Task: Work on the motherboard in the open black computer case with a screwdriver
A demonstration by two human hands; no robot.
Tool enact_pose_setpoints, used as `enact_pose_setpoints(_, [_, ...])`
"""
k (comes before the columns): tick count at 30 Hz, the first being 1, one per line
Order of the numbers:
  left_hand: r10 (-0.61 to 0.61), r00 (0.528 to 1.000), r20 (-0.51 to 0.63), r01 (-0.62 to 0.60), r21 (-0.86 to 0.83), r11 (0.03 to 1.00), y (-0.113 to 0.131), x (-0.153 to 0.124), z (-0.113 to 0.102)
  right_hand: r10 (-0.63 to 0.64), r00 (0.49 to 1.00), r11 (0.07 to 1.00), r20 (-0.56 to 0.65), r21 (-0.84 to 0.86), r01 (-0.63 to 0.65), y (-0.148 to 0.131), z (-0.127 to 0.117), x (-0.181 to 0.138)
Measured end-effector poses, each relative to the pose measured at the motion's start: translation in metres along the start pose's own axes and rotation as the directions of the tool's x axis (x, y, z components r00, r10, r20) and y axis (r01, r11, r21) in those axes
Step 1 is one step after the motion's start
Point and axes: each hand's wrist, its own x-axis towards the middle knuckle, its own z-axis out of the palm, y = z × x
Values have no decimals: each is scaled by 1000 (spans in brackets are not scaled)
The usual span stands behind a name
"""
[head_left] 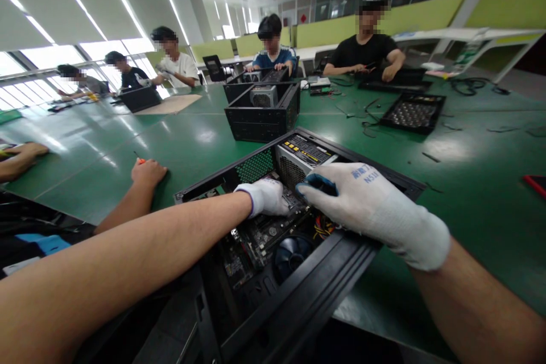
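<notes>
An open black computer case (336, 264) lies in front of me, its near edge hanging past the table edge. My left hand (268, 196), in a white glove, reaches inside onto the motherboard (273, 233). Its fingers are curled downward, and whatever is at their tips is hidden. My right hand (362, 199), in a white glove with a blue-grey palm, hovers over the case's right side beside the power supply (298, 156). Thumb and fingers curve with a gap between them, and nothing shows there. Below it are coloured cables (323, 226) and a black fan (293, 257).
Other black cases (262, 123) stand farther back on the green table (482, 182). A black perforated panel (412, 112) and loose cables lie at right. On the left, a neighbour's hand (149, 173) holds an orange-handled tool. Several people sit across the table.
</notes>
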Motion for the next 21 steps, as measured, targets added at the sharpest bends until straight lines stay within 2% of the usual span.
enact_pose_setpoints(10, [20, 999, -33, -19, 46, 999, 1, -1, 3, -4, 1000, 1000, -5, 25, 4, 2, 1, 0])
enact_pose_setpoints(17, [63, 998, -25, -61, 81, 995, 4, -4, -8, 13, 1000, 997, -23, 75, -12, 2, 2, -2])
enact_pose_setpoints(21, [78, 996, -47, -73, 103, 992, 4, -5, -15, -17, 999, 994, -52, 111, 23, 1, -1, -3])
